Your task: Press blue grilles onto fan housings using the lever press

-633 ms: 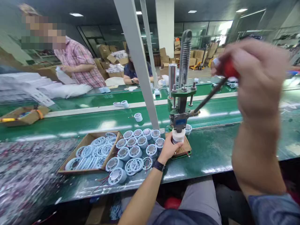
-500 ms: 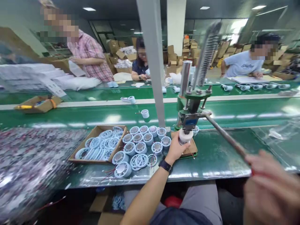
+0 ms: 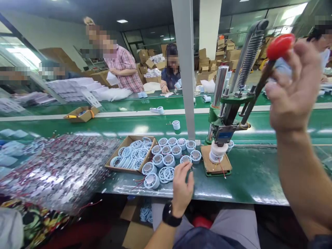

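My left hand (image 3: 183, 188) is on the bench at the near edge of the round white-and-blue parts (image 3: 169, 159), thumb apart from the fingers. Its fingertips reach beside one round part (image 3: 186, 159); what lies under the hand is hidden. My right hand (image 3: 297, 86) is raised at the upper right, fingers curled at the red-knobbed lever (image 3: 281, 47) of the hand press (image 3: 228, 119). Beneath the press ram, a white round piece (image 3: 218, 152) stands on the brown base pad (image 3: 207, 157), with red and yellow wires trailing from it.
Left of the round parts is a cardboard tray (image 3: 110, 167) of light-blue rings. Loose rings (image 3: 166, 175) lie nearby. Many wired pieces (image 3: 59, 166) cover the bench at left. A grey post (image 3: 185, 69) rises behind. Co-workers sit and stand across the green conveyor (image 3: 129, 128).
My right hand has swung the lever up from low right. My left hand has let go of the white piece under the press and moved left to the round parts. The view has shifted left.
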Demonstrator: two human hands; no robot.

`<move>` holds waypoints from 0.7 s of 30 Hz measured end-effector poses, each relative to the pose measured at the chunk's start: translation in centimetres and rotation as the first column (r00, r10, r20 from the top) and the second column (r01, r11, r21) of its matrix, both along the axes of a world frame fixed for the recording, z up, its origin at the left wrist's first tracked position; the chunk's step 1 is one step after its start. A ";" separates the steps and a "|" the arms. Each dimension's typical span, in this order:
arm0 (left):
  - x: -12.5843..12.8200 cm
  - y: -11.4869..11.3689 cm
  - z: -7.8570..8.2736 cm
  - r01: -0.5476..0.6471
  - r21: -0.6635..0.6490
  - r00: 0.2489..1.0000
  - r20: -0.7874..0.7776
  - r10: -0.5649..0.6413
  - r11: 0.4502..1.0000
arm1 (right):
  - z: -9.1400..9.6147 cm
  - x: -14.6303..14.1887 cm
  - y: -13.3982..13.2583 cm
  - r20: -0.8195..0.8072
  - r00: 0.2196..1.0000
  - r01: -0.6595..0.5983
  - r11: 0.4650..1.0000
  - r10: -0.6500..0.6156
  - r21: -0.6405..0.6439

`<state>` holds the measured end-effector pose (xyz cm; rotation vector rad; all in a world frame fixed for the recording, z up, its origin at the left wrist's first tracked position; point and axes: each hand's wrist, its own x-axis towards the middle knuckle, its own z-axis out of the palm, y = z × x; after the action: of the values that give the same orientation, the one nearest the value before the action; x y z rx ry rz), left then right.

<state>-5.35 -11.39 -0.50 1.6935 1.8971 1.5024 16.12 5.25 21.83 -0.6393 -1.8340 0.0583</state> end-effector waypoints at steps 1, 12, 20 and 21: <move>-1.4 -1.1 -0.4 -0.075 -0.015 0.997 -0.033 0.074 0.997 | -1.8 -0.9 -0.4 -0.147 0.989 -0.021 1.000 0.020 -0.004; -5.3 -2.8 -3.5 -0.386 -0.214 0.887 -0.353 0.298 0.897 | -24.5 -7.0 -4.7 -0.192 0.928 0.188 0.848 -0.318 -0.496; -5.9 -3.7 -2.6 -0.391 -0.160 0.884 -0.341 0.321 0.907 | -24.9 0.1 -4.7 -0.030 0.794 0.491 0.670 -0.607 -0.556; -5.6 -4.2 -2.2 -0.386 -0.151 0.890 -0.322 0.324 0.910 | -25.0 2.1 -4.4 0.011 0.775 0.528 0.639 -0.631 -0.560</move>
<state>-10.97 -15.57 -2.66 1.6017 2.5399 1.1417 18.26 0.82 -3.13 -1.5624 -1.3340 0.1987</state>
